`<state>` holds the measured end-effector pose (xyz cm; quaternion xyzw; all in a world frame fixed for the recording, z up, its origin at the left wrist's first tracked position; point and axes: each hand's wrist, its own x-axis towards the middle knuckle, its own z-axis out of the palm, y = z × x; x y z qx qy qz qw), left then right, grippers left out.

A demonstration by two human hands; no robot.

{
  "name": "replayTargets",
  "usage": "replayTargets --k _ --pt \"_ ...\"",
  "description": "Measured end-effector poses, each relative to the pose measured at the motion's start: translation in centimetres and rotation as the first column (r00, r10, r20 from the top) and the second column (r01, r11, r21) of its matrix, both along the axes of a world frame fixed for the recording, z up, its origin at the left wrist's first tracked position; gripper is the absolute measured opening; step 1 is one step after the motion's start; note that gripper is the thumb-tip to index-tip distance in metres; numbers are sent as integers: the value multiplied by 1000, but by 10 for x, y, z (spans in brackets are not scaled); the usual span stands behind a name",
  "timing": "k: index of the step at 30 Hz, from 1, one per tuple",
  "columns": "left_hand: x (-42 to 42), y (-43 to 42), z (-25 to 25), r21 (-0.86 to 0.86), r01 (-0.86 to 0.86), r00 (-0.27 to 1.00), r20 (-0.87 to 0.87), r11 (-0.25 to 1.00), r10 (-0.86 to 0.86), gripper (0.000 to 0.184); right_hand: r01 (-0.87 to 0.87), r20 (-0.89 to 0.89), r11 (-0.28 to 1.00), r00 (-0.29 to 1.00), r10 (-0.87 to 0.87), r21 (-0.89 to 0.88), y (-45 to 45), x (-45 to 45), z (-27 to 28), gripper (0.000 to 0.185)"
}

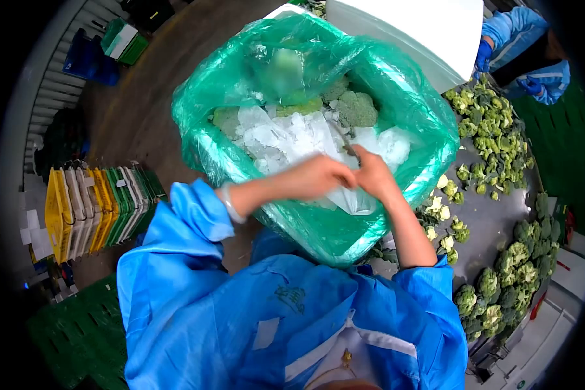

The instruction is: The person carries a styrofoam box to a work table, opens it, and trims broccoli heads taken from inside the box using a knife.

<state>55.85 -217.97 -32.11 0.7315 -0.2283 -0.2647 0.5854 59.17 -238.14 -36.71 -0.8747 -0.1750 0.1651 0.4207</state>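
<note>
A box lined with a green plastic bag [221, 153] stands in front of me, with broccoli [356, 109] and white crushed ice [289, 140] inside. Over the ice my two hands meet. My left hand [325, 177] is blurred, its fingers curled closed against the right one; what they pinch is hidden. My right hand [374, 174] is closed around a thin, dark, blade-like thing [340, 135] that points up and left. Just below the hands, clear plastic [356, 201] rises towards the fingers.
A white foam box [406, 36] adjoins the liner at the back. Trimmed cauliflower or broccoli heads [491, 133] lie on the grey table [500, 224] at right, with more heads [517, 266] nearer. A co-worker's blue-gloved hand [484, 55] is beyond. Stacked crates [101, 208] stand at left.
</note>
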Motion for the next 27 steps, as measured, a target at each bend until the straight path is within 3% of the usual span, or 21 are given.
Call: replayTargets --k 1,2,4,5,8,10,11,13,15,16,17,21,23,25,26,27 --pt "19 24 0 128 -115 993 11 985 114 25 -27 -9 1000 1000 27 -5 3 -6 -1 51" --pt "35 45 -1 249 -227 974 35 942 225 23 -51 -126 999 991 48 -17 3 -10 3 49" --pt "62 74 -2 450 -348 932 259 822 253 20 -93 -345 995 936 77 -31 -2 -13 20 45" --pt "72 70 -6 433 -362 909 358 825 211 23 -134 -351 990 925 142 48 -5 -17 26 39" --pt "96 36 -21 381 -357 793 606 853 61 37 -579 -346 807 738 579 117 -16 -32 84 35" --pt "113 3 -40 368 -297 686 725 881 -71 48 -646 -285 763 733 617 -10 -16 -42 98 35" --pt "127 -10 -53 458 -265 658 729 849 -188 54 -672 -254 736 728 637 -80 -18 -47 102 35" --pt "147 -33 -72 622 -217 586 699 752 -409 68 -504 -89 864 861 501 -13 -27 -58 106 33" --pt "152 -50 -71 790 -222 658 554 572 -509 78 -247 145 964 962 231 102 -38 -70 108 25" --pt "153 -60 -68 857 -217 694 472 468 -544 83 -128 127 987 985 115 101 -46 -76 111 24" --pt "155 -65 -71 869 -208 706 451 449 -546 94 -7 109 995 994 -4 101 -56 -82 114 24" --pt "149 -64 -60 815 -263 678 537 516 -503 92 278 77 951 954 -290 136 -101 -122 102 20" --pt "142 -53 -37 670 -329 775 594 665 -215 90 348 105 928 926 -363 135 -122 -144 97 18" --pt "134 -34 -8 448 -493 753 649 746 108 94 465 0 875 883 -469 134 -144 -167 87 17" --pt "135 -19 -7 303 -564 655 730 768 193 95 513 -58 848 858 -510 130 -154 -178 80 17" --pt "129 -8 6 167 -541 798 412 824 440 90 592 -155 782 806 -571 195 -162 -186 65 18"
